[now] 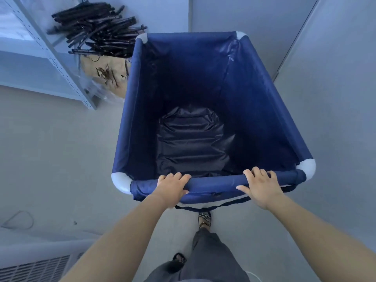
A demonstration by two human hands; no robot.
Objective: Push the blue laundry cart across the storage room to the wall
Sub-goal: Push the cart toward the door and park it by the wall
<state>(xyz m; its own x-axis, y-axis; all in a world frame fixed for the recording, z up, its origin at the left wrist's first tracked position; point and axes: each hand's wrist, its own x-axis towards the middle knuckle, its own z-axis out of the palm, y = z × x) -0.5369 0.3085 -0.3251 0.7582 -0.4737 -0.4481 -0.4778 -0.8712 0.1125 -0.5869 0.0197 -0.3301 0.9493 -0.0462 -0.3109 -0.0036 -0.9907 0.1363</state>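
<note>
1. Gripping the near rail of the blue laundry cart (254, 110), your left hand (172, 189) sits toward its left corner, fingers curled over the rail and closed on it.
2. Your right hand (260, 187) wraps the same rail near the right corner, thumb stretched along the outer face.
3. The cart stands on the grey floor (50, 149), its far rail close to the wall (234, 15).
4. Beside its far left corner lie dark hangers (97, 29) near a metal shelf (53, 55).
</note>
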